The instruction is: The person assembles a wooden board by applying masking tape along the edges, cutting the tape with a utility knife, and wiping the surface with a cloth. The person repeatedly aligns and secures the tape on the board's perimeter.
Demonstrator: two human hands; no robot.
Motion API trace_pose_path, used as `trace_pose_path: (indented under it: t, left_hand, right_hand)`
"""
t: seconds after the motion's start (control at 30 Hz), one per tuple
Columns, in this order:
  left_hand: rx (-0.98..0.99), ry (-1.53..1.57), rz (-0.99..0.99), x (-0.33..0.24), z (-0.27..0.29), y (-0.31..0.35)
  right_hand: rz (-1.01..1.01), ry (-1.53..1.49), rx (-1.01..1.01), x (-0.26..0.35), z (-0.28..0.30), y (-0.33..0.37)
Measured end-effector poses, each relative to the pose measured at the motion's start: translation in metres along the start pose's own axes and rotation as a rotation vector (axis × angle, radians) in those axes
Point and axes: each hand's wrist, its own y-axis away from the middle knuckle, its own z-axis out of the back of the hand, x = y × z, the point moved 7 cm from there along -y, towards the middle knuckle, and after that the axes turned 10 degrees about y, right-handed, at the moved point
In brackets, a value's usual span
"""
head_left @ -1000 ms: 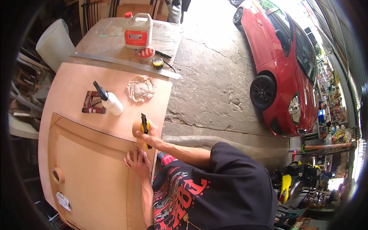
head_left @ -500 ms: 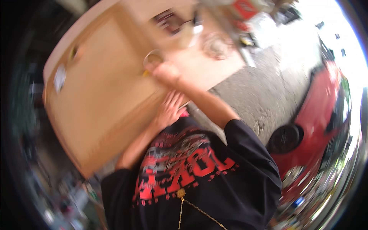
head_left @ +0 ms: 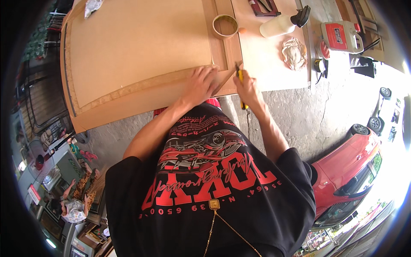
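My right hand [head_left: 250,92] is closed around a yellow and black utility knife [head_left: 240,77], its tip over the near edge of a light-brown wooden panel [head_left: 141,43]. My left hand [head_left: 200,87] lies on the panel's near border with bent fingers, just left of the knife. Beside its fingertips ends a long brown strip [head_left: 145,82] that runs along the near border; whether the fingers grip it is hidden. Between the hands, a narrow brown piece [head_left: 224,80] slants over the panel's edge. Beyond them rests a roll of tape [head_left: 225,26].
A spray bottle [head_left: 278,25], a crumpled round pale thing [head_left: 294,53] and a dark red frame-like object [head_left: 263,6] lie at the right. A jug with a red label [head_left: 340,36] stands farther right. A red car [head_left: 346,165] is behind; another person [head_left: 75,210] works at lower left.
The view has turned and sharpened. My right hand has come back from beside the tape roll to the panel's near edge, with the knife now plainly in it. My left hand stays on the near border.
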Motion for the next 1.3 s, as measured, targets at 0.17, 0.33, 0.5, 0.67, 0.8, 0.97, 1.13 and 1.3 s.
trace_pose_path:
  t: [0.17,0.33,0.5,0.67,0.8,0.97,1.13,1.3]
  left_hand:
    - [0.049,0.005,0.108,0.012,-0.012,-0.038]
    - [-0.051,0.065,0.084,0.018,-0.009,-0.031]
    - [-0.184,0.021,0.031,0.014,0.016,0.019]
    - [-0.189,-0.058,0.061,0.013,0.037,0.055]
    - [-0.108,-0.051,0.037,0.008,0.031,0.046]
    - [-0.031,-0.055,0.073,0.000,0.011,0.027]
    - [0.094,0.011,0.116,-0.004,-0.019,0.010]
    - [0.120,0.080,0.116,-0.008,-0.024,-0.004]
  right_hand:
    - [-0.013,-0.027,0.018,-0.003,-0.023,0.020]
    - [0.085,-0.069,-0.219,0.000,-0.013,0.013]
    - [0.138,0.117,-0.332,0.004,-0.014,-0.020]
    - [0.159,0.283,-0.257,0.013,-0.010,-0.037]
    - [0.176,0.307,-0.187,0.016,-0.006,-0.038]
    - [0.143,0.248,-0.241,0.007,-0.016,-0.041]
    - [0.029,0.400,0.024,-0.006,-0.042,-0.047]
    - [0.398,0.913,-0.125,0.029,-0.043,-0.038]
